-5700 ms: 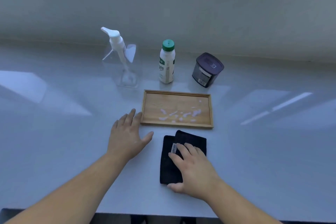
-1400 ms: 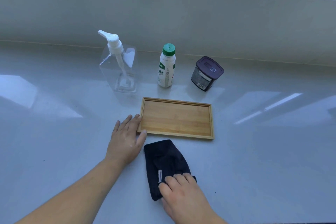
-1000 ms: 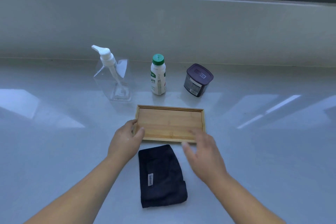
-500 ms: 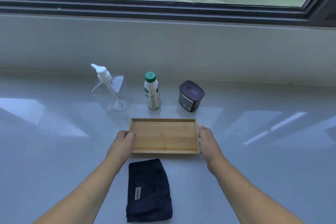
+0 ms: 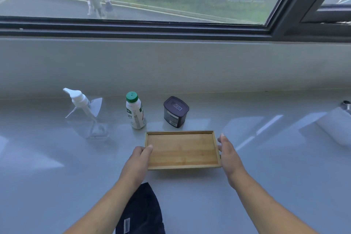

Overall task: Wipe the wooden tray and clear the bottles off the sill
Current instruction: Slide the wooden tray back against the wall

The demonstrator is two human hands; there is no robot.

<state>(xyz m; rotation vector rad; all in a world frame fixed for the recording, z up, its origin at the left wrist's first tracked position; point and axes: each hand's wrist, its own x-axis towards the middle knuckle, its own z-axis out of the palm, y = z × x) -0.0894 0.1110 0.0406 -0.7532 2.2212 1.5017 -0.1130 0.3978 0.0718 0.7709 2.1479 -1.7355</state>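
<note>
Your left hand (image 5: pixel 139 159) and right hand (image 5: pixel 227 153) clamp the tray (image 5: pixel 182 149) by its short ends, fingers curled on the rims, just above the sill (image 5: pixel 266 176). It looks clean, so wiping seems done. Set it aside, then take the bottle (image 5: pixel 135 110) and pump (image 5: pixel 83 112) behind it.

Wooden tray (image 5: pixel 182 150) between both hands (bottles behind)

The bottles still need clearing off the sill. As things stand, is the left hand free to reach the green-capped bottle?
Probably not yet. The left hand grips the wooden tray by its left end, so it is occupied. The path itself looks open: the green-capped bottle stands just beyond the tray's far left corner.
</note>
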